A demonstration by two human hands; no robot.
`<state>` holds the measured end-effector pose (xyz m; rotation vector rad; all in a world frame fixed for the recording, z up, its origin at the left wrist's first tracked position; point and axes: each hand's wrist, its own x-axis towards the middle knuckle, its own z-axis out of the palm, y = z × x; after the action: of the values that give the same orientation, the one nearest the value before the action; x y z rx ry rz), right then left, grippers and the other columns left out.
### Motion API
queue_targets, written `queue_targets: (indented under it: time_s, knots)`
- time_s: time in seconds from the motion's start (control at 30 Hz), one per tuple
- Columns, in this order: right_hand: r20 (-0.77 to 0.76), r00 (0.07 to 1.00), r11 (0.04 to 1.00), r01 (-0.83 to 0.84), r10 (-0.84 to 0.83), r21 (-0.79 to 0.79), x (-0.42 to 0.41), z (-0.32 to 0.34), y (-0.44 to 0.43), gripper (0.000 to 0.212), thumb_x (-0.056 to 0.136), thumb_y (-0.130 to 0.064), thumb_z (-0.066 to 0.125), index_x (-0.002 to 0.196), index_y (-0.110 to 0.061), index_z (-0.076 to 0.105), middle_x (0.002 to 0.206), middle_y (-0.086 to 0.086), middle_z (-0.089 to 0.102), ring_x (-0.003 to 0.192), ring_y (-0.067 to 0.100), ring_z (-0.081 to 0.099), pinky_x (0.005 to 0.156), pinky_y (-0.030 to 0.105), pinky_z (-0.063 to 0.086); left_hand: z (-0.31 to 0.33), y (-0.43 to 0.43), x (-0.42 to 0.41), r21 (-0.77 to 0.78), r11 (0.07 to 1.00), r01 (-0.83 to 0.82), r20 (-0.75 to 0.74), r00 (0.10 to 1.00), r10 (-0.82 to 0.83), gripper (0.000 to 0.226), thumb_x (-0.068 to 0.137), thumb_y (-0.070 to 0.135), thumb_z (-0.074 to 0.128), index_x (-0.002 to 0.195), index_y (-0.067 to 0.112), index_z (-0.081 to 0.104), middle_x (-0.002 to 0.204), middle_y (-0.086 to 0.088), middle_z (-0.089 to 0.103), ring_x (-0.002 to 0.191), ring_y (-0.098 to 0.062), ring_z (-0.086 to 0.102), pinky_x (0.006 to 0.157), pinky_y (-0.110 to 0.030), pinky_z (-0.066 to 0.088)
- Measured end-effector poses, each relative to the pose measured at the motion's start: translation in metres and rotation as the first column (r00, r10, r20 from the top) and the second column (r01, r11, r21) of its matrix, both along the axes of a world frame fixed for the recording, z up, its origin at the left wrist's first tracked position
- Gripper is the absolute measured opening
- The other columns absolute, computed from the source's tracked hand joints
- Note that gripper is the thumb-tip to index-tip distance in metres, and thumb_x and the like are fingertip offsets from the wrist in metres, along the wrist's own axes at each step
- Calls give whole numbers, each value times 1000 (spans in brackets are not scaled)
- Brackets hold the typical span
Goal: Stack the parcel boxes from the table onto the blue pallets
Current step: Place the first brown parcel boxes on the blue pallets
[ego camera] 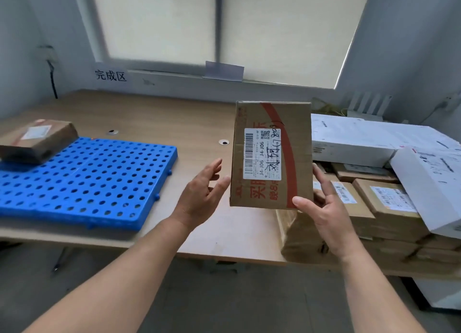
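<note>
Nearest, both hands are raised over the front edge of the tabletop (149, 113). The right hand (321, 208) pinches the lower right corner of a cardboard box (272, 155), thumb on the labelled face and fingers behind its right edge. The left hand (202, 190) is spread flat with straight fingers just beside the box's lower left edge; whether it touches is hard to tell. The box is held off the tabletop, standing on end with its long axis upright and its label facing the person. The blue pallet (87, 180) lies to the left of the box, on the left hand's side, so the carry probably goes leftward. One brown parcel (37, 140) already sits on its far left corner. More boxes (386, 203) are heaped at the right.
</note>
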<state>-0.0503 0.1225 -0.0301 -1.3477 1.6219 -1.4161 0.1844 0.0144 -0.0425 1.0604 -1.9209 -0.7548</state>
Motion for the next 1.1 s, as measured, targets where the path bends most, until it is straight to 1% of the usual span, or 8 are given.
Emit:
queue_targets:
  time_s: [0.13, 0.3, 0.37, 0.47, 0.53, 0.7, 0.9, 1.1]
  knots:
    - [26, 999, 998, -47, 47, 34, 58, -2, -24, 79, 70, -47, 76, 131, -67, 31, 139, -2, 52, 127, 23, 50, 102, 52, 45, -10, -11, 67, -40, 992, -117, 98, 988, 121, 57, 94, 36, 50, 145, 17, 33, 141, -2, 47, 123, -11, 47, 100, -35, 45]
    - [50, 994, 995, -94, 93, 21, 132, -11, -52, 72, 73, -49, 76, 125, -72, 32, 139, -2, 51, 125, 24, 52, 99, 53, 47, -21, -21, 151, -88, 971, -224, 221, 946, 239, 61, 93, 39, 53, 146, 16, 32, 143, -2, 46, 130, -15, 44, 104, -35, 41]
    - [60, 989, 990, -138, 136, 20, 161, -14, -63, 70, 77, -42, 75, 126, -69, 33, 134, -2, 55, 121, 22, 56, 100, 51, 47, -26, -24, 184, -111, 960, -258, 265, 923, 279, 64, 92, 40, 55, 146, 17, 31, 144, -2, 45, 131, -16, 42, 105, -36, 39]
    - [104, 977, 982, -188, 185, 17, 200, -18, -78, 71, 85, -15, 70, 134, -52, 35, 115, 2, 67, 104, 16, 66, 97, 43, 51, -32, -28, 227, -135, 943, -304, 304, 893, 331, 65, 90, 42, 56, 146, 18, 32, 142, -1, 46, 130, -17, 42, 106, -35, 37]
    - [116, 971, 976, -214, 209, 27, 226, -19, -86, 71, 85, -7, 67, 135, -47, 35, 110, 6, 68, 98, 16, 68, 92, 35, 53, -35, -29, 252, -144, 934, -327, 318, 879, 357, 66, 89, 43, 58, 145, 18, 33, 142, -1, 47, 130, -17, 41, 107, -37, 36]
    - [136, 958, 962, -264, 253, 70, 273, -21, -109, 71, 85, -3, 66, 135, -45, 36, 102, 4, 70, 93, 16, 69, 84, 28, 54, -43, -39, 300, -149, 903, -402, 341, 837, 429, 67, 88, 44, 60, 144, 19, 34, 141, -1, 47, 130, -19, 41, 108, -38, 34]
    - [130, 946, 947, -309, 296, 92, 311, -34, -154, 69, 85, -2, 66, 127, -50, 39, 101, 8, 71, 93, 20, 70, 89, 36, 52, -57, -65, 341, -135, 878, -459, 372, 798, 475, 68, 88, 45, 59, 145, 19, 32, 144, 0, 44, 133, -18, 38, 109, -37, 30]
    - [210, 924, 932, -347, 320, 104, 342, -51, -215, 70, 84, 0, 66, 130, -46, 41, 104, 16, 70, 91, 23, 71, 82, 34, 56, -62, -112, 375, -145, 865, -481, 437, 753, 492, 68, 88, 45, 59, 145, 20, 33, 142, 0, 45, 131, -18, 39, 108, -34, 29]
